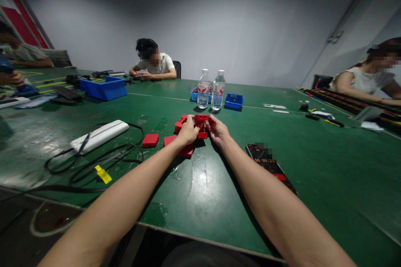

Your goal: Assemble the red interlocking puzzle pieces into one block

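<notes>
Between my two hands is a red block-like part (201, 118) with small dark holes in its face. My left hand (188, 131) is closed on its left side. The fingers of my right hand (218, 130) pinch its right edge. Just left of and below my left hand lie more red pieces: a flat red block (151, 140) on its own, a larger red slab (187, 150) partly hidden by my forearm, and a red piece (179, 124) behind my fingers.
Two water bottles (203, 89) stand beyond my hands, beside a small blue tray (234, 101). A larger blue bin (105, 87) is at back left. A white power strip (100, 135) with black cables lies left; a phone (270, 166) lies right. Other people sit around the green table (200, 200).
</notes>
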`<state>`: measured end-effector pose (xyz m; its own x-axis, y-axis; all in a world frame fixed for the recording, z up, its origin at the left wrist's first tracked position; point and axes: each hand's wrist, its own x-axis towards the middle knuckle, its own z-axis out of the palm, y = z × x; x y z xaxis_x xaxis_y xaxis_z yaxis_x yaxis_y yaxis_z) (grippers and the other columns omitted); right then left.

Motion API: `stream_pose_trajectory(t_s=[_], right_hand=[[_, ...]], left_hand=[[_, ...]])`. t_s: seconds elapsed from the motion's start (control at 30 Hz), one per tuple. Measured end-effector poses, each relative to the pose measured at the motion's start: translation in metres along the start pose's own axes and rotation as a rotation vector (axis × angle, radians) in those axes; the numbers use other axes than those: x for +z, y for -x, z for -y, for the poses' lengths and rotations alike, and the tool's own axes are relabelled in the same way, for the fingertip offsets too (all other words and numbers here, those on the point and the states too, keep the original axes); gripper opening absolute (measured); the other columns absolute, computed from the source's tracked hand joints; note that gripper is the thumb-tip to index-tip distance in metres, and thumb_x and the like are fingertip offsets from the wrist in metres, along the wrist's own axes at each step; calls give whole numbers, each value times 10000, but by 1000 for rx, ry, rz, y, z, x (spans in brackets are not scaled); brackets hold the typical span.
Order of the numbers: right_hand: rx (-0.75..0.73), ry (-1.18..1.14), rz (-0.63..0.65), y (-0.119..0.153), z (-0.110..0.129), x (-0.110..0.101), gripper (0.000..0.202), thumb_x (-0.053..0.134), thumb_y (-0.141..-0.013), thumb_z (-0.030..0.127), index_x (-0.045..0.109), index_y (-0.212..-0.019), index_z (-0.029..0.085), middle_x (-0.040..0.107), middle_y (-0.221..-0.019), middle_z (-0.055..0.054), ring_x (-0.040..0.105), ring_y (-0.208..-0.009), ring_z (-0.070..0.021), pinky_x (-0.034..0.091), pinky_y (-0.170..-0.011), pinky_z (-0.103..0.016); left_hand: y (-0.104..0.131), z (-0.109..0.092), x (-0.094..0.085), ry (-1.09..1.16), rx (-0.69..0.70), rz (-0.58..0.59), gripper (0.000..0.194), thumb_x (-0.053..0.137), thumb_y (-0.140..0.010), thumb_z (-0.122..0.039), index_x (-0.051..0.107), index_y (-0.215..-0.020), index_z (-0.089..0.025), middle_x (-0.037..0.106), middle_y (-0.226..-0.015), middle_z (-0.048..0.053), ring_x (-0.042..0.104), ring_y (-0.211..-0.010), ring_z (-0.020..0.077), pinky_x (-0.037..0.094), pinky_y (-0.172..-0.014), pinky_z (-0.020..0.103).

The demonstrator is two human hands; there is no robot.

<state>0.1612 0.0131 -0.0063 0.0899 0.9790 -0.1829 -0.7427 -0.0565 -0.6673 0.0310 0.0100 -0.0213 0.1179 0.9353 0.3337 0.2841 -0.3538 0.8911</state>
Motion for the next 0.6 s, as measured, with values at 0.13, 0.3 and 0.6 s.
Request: stream_pose_trajectory(t_s=[0.13,0.3,0.6], right_hand=[[73,30,-7,3,4,0,344,457,-894,442,581,-756,152,649,-554,-37,595,-439,-109,459,-368,-172],[67,55,26,4,4,0,378,423,-890,475,569,-742,159,618,-502,-23,541,-393,-99,454,-388,-185],[47,73,-10,8,6,5,463,359,-905,534,550,-708,162,566,-447,0,473,-345,-82,368,-331,-169]], left_hand=[[-1,2,0,-5,2,0,302,598,-817,-241,421,-1048,-161,630,-1029,129,649,-899,209,503,-806,384],[-2,5,1,38,-14,-5,340,643,-788,-241,434,-1048,-172,659,-992,104,663,-871,200,506,-816,381],[-1,4,1,39,-1,-4,322,640,-786,-225,452,-1044,-176,666,-969,95,665,-872,202,509,-814,380]])
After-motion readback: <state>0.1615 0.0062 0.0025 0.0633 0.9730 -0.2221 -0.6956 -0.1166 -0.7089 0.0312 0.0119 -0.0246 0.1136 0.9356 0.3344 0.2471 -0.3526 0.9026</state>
